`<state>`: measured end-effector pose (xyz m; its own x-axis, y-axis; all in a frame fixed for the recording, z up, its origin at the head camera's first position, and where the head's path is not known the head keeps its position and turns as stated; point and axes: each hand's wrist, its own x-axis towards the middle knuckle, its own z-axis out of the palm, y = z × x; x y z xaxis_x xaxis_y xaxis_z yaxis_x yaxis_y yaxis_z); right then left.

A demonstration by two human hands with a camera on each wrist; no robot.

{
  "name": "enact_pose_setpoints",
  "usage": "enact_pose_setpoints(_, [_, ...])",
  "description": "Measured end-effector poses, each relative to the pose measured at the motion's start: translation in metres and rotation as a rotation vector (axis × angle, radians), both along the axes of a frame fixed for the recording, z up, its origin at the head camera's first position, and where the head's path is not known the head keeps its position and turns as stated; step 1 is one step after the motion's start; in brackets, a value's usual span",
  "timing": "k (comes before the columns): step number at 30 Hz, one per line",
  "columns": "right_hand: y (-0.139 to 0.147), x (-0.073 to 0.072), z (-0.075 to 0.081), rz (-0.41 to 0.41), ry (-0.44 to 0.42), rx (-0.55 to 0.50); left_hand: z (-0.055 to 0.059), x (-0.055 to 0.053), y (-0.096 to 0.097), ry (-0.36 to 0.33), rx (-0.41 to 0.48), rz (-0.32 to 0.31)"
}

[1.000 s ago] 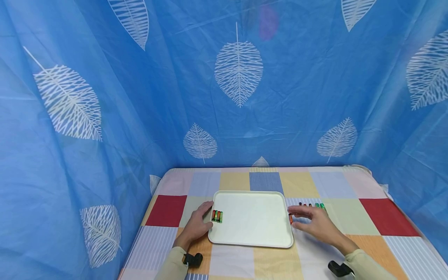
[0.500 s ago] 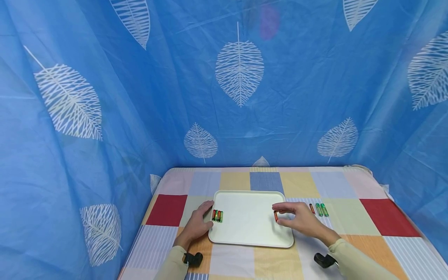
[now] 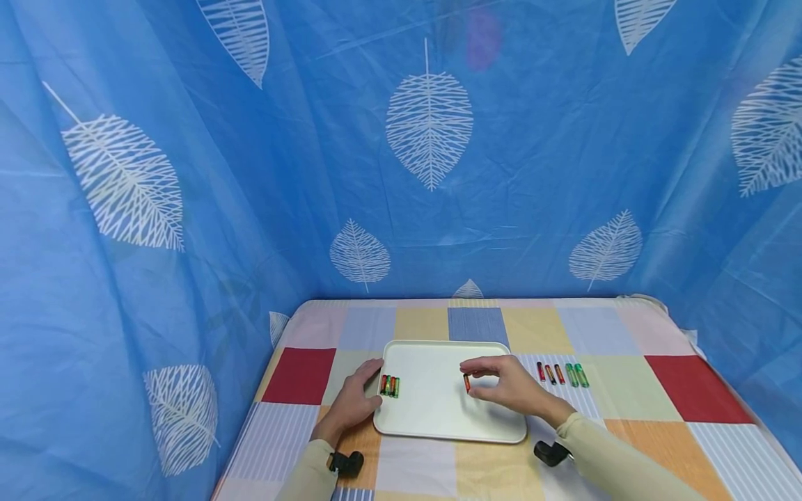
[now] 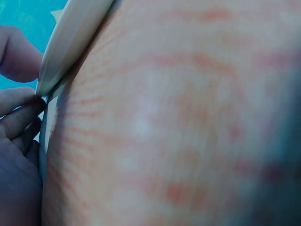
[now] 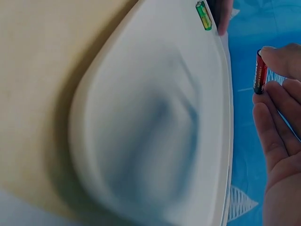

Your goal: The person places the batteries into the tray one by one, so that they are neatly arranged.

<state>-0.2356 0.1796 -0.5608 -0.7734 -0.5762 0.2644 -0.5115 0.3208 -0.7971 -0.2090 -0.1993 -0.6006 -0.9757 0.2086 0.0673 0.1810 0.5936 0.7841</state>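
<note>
Between the thumb and fingertips of my right hand (image 3: 510, 386) a small red and black battery (image 5: 260, 73) is pinched, held above the middle of the white tray (image 3: 438, 410). My left hand (image 3: 352, 403) touches the tray's left rim, thumb and fingertips spread along it. In the left wrist view the thumb (image 4: 21, 56) meets the tray edge (image 4: 70, 44). Inside the tray, by the left rim, red and green batteries (image 3: 389, 386) stand side by side in a row. One green battery (image 5: 204, 16) of that row shows in the right wrist view.
Right of the tray, red batteries (image 3: 550, 374) and two green batteries (image 3: 581, 376) lie in a row on the patchwork tablecloth (image 3: 626, 383). A blue curtain with white leaves (image 3: 501, 174) hangs behind the table and at its sides.
My right hand has carried the red battery leftward from beyond the tray's right rim to over its middle, uncovering the batteries on the right. The left hand and tray have stayed put.
</note>
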Motion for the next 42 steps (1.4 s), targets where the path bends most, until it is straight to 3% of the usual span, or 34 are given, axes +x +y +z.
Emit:
enact_pose_setpoints(10, [-0.031, -0.007, -0.006, 0.029, -0.009, -0.043, 0.0, 0.001, 0.001, 0.0, -0.005, -0.003])
enact_pose_setpoints(18, [-0.056, -0.008, -0.011, 0.027, -0.067, -0.039, 0.0, 0.0, 0.001, -0.009, -0.009, 0.002])
enact_pose_setpoints(33, [-0.101, -0.012, -0.024, 0.037, -0.075, -0.026, 0.002, -0.003, -0.001, -0.012, -0.01, 0.002])
enact_pose_setpoints(42, [-0.123, -0.016, -0.031, 0.036, -0.003, 0.023, 0.004, -0.002, -0.001, -0.003, 0.002, -0.011])
